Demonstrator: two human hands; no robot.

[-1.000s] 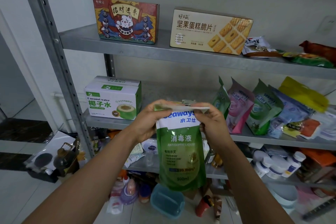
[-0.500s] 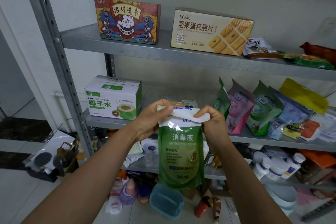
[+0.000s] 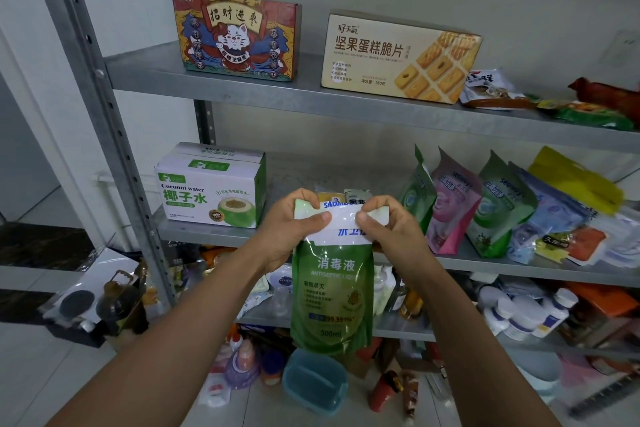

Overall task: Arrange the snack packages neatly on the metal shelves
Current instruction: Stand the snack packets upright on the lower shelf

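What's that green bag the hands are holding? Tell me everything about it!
The green pouch is a soft, shiny plastic bag, green with a white band at the top that carries blue letters. Pale print on it reads "Antiseptic Liquid" and "500ml". It hangs upright in the air in front of the middle shelf, and its rounded bottom hangs free. Its top edge is folded over towards the camera. The left hand and the right hand pinch that folded top, one at each side.

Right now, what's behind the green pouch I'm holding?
Over the green pouch, a yellow packet and a pale packet peek out; their lower parts are covered.
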